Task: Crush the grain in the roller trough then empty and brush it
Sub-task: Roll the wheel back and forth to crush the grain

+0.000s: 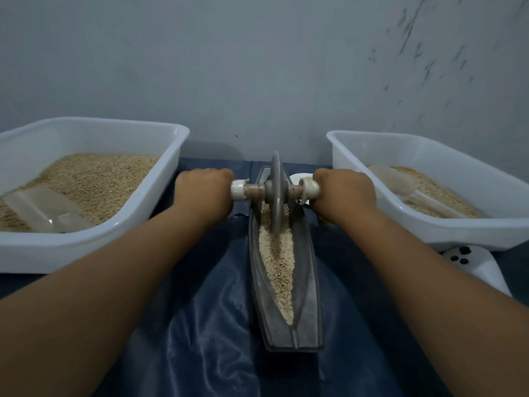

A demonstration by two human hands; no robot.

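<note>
A long grey metal roller trough lies lengthwise on a dark blue cloth, and pale grain fills its groove. A grey roller wheel stands on edge in the far part of the groove, on a wooden axle with white end caps. My left hand grips the axle's left handle. My right hand grips the right handle. Both arms stretch forward, level with each other.
A white tub of grain with a clear scoop sits on the left. A second white tub on the right holds grain and another clear scoop. A white object with dark buttons lies beside it. A grey wall stands behind.
</note>
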